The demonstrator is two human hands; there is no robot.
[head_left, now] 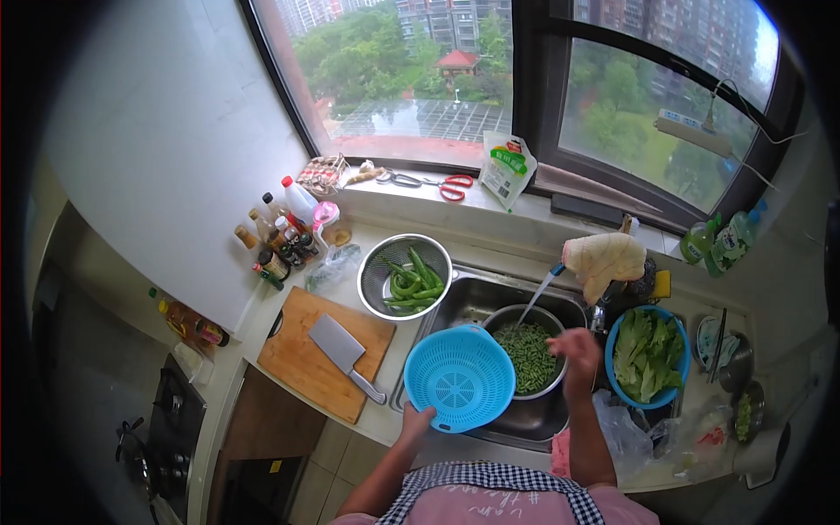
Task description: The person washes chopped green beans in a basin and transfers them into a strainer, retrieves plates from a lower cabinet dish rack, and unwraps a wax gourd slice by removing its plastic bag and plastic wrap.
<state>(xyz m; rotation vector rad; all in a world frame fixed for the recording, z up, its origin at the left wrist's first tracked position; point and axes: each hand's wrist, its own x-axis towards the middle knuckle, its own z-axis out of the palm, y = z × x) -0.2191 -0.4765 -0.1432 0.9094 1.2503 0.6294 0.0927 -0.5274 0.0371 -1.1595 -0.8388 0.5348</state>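
My left hand [418,420] grips the near rim of a blue plastic colander [459,378], which holds nothing and tilts toward me over the left side of the sink [516,429]. To its right, a metal bowl [560,382] in the sink holds chopped green beans [527,352] in water. A stream of water runs into it from the tap [553,276]. Over the bowl's right rim is my right hand [577,348], fingers loosely bent and apart, slightly blurred, with nothing visible in them. Whether it touches the rim I cannot tell.
A metal strainer [374,302] with green peppers stands behind left. A cleaver [341,348] lies on a wooden cutting board [289,359]. On the right, a blue basin [615,376] holds lettuce, near plastic bags [626,437]. Bottles [273,236] crowd the back left corner.
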